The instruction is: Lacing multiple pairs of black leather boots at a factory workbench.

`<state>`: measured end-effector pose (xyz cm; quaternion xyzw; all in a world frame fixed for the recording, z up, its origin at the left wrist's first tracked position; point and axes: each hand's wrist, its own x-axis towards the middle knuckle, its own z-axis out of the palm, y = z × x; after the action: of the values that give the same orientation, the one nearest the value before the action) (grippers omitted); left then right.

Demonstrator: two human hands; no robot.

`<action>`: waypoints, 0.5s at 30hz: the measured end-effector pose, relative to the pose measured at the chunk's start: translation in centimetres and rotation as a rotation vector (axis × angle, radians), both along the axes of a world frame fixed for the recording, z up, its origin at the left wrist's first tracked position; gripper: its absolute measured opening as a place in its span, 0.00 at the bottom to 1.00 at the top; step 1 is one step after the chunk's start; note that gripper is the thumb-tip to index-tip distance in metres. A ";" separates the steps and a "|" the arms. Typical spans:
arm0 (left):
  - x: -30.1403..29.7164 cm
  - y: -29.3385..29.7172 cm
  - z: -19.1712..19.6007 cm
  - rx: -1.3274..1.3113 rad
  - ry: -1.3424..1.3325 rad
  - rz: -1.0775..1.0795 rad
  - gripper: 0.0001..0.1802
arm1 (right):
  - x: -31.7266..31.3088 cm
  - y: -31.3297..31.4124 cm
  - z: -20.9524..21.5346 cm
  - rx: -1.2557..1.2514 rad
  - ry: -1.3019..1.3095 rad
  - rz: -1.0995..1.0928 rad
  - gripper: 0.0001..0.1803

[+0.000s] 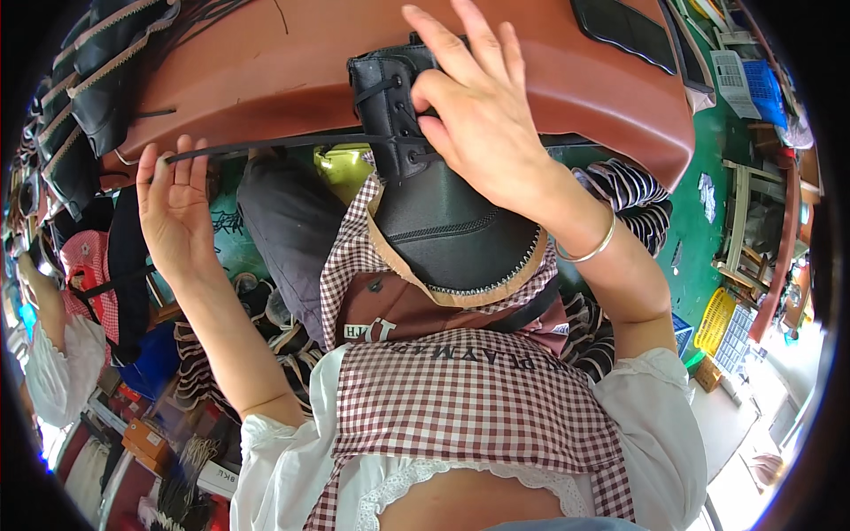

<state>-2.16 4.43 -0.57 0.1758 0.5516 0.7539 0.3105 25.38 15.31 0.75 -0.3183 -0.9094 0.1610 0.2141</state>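
A black leather boot upper (452, 208) lies in front of me, its toe end toward my body. Zigzag stitching and a tan lining edge run round its open lower rim. A black shoelace (283, 142) runs from its eyelets out to the left in a nearly straight line. My left hand (174, 199) pinches the far end of that lace, palm up. Over the eyelets, my right hand (487, 124) closes thumb and forefinger on the lace, its other fingers spread; the back of the hand partly hides the eyelets.
A brown padded bench (611, 106) spans the far side, with a dark phone (624, 34) at its right. More black boot uppers (102, 84) are piled far left, near loose black laces (208, 18). A person's arm (49, 310) shows at left. Yellow crate (714, 320) stands right.
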 end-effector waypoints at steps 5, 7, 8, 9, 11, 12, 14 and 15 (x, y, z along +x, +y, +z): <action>5.9 -0.3 -1.1 -0.147 0.099 -0.455 0.06 | 0.6 0.0 0.0 -0.261 -0.170 -0.003 0.06; 9.5 0.6 -1.5 -0.223 0.544 -0.596 0.02 | 0.5 0.2 0.1 -0.300 -0.158 0.039 0.05; 10.8 1.1 -1.4 -0.209 0.755 -0.598 0.03 | 0.4 0.3 0.0 -0.303 -0.167 0.042 0.05; 11.4 1.5 -1.3 -0.241 0.793 -0.588 0.03 | 0.4 0.3 -0.1 -0.309 -0.151 0.043 0.06; 11.8 2.0 -1.1 -0.265 0.827 -0.587 0.04 | 0.4 0.4 -0.1 -0.314 -0.139 0.033 0.06; 11.8 2.0 -0.9 -0.302 0.776 -0.594 0.04 | 0.4 0.4 -0.1 -0.318 -0.155 0.031 0.06; 11.8 2.1 -1.0 -0.337 0.725 -0.601 0.04 | 0.4 0.4 0.0 -0.321 -0.171 0.029 0.06; 11.7 2.1 -1.1 -0.307 0.762 -0.596 0.04 | 0.5 0.4 0.0 -0.315 -0.164 0.024 0.06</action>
<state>9.55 6.56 -1.68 0.5404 0.6561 0.4249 0.3114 25.86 15.68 0.72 -0.3490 -0.8911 0.2775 0.0846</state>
